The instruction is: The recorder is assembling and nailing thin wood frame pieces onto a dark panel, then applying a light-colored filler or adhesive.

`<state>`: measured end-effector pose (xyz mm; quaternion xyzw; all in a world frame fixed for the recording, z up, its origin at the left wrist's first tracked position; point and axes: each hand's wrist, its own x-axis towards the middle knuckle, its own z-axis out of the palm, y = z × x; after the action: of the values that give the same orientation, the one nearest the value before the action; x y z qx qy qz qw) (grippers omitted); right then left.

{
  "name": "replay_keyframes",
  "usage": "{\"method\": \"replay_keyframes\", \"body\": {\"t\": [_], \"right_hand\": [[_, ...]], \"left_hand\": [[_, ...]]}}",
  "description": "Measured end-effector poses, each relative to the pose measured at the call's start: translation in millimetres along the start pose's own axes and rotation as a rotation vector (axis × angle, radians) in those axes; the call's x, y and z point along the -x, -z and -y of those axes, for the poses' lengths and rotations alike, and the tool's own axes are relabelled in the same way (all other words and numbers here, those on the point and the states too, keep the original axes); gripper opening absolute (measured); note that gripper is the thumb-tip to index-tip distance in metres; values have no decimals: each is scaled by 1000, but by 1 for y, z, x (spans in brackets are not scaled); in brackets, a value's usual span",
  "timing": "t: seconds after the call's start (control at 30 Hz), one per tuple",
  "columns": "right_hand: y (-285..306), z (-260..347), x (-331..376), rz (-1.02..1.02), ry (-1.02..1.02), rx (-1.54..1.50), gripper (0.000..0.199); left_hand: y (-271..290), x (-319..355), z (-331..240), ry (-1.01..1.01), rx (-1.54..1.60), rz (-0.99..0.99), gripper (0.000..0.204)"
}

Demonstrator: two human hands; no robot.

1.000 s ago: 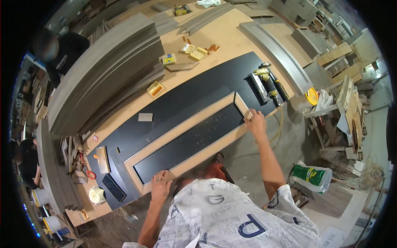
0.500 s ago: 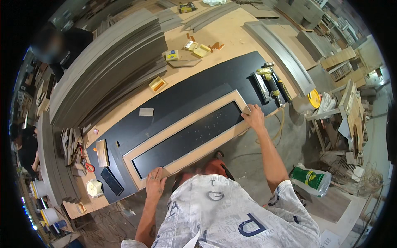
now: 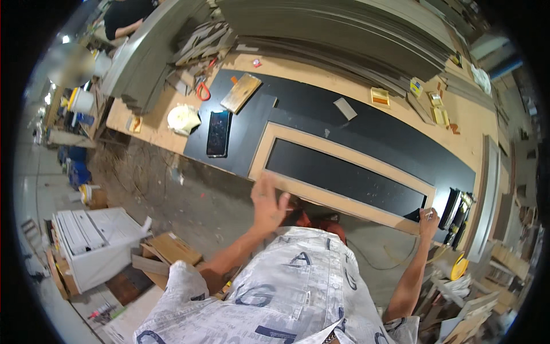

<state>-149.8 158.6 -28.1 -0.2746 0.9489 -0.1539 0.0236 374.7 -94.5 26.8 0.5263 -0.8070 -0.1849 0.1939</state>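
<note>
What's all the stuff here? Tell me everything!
Wooden frame: 1, tan, on the panel
Panel: 1, black, on the table
Table: 1, tan, under the panel
Phone: 1, black, panel's left end
Wood block: 1, brown, beyond the phone
Small boxes: at least 3, yellow, table's far right
Power tools: count unclear, black-yellow, panel's right end
Stacked boards: many, grey, table's far side
Scrap wood: many, tan, lower right
Person: 1, black top, upper left
Left hand: 1, blurred, by the frame's near-left corner
Right hand: 1, bare, at the frame's right end
</note>
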Motion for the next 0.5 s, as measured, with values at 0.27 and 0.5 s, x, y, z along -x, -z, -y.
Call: {"method": "replay_keyframes", "body": {"t": [0.27, 0.5], "right_hand": [[10, 9, -1, 106, -41, 39, 73], [14, 5, -8, 184, -91, -112, 67]], "left_hand": [[-33, 6, 15, 697, 806, -210, 88], [-41, 1, 4, 713, 1118, -362, 86]]}}
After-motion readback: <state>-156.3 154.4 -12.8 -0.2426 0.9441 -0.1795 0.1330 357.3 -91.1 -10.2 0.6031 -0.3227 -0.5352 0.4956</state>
